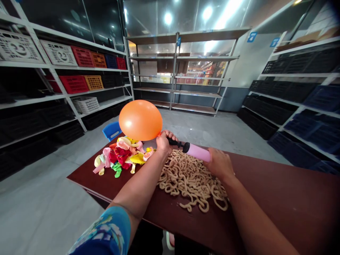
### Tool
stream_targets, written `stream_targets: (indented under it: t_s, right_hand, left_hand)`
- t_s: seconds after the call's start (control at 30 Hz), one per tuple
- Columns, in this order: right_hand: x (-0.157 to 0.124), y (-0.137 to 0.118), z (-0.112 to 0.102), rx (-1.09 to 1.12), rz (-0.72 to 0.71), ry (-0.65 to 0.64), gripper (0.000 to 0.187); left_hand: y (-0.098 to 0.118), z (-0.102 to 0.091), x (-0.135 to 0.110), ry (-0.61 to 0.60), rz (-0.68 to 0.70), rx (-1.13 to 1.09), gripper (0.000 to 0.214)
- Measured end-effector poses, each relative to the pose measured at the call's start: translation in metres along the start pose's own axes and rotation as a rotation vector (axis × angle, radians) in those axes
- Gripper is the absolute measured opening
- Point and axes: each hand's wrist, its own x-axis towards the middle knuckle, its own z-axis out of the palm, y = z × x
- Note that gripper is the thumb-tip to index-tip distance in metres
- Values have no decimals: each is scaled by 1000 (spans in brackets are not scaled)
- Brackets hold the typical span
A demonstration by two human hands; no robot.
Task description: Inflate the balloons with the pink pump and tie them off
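An inflated orange balloon (140, 119) sits on the black nozzle of a pink hand pump (197, 152), held above the dark brown table (278, 198). My left hand (164, 141) is closed around the balloon's neck and the nozzle tip. My right hand (219, 164) is wrapped around the pink pump's rear end. Under both hands lies a heap of several beige curled pieces (190, 179). A pile of limp, uninflated balloons (122, 155) in several colours lies at the table's far left corner, just below the orange balloon.
A blue chair (112, 130) stands behind the table's far corner. Metal shelving lines both sides: coloured and white baskets (79, 71) on the left, dark crates (300, 92) on the right. Bare shelves (180, 71) stand at the back across grey floor.
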Motion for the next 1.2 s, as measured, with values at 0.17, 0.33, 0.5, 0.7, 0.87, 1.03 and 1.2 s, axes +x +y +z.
stream_targets:
  t_s: [0.17, 0.33, 0.5, 0.7, 0.87, 1.03, 1.2]
  right_hand:
    - [1, 29, 4, 6, 97, -9, 21]
    - [-1, 37, 7, -5, 125, -3, 19]
    - [-1, 13, 6, -96, 69, 10, 23]
    - [-3, -13, -2, -47, -40, 36, 22]
    - [0, 3, 0, -23, 1, -1, 24]
    - [0, 29, 3, -48, 106, -33, 22]
    - [-2, 22, 3, -83, 104, -15, 25]
  left_hand:
    - [25, -3, 7, 37, 46, -18, 20]
    - [30, -3, 8, 55, 76, -36, 19]
    - [12, 0, 2, 28, 59, -44, 18]
    - [-8, 3, -6, -30, -10, -28, 20]
    - [7, -1, 1, 18, 0, -8, 18]
    - [23, -3, 7, 73, 40, -18, 18]
    - [11, -2, 2, 34, 33, -31, 18]
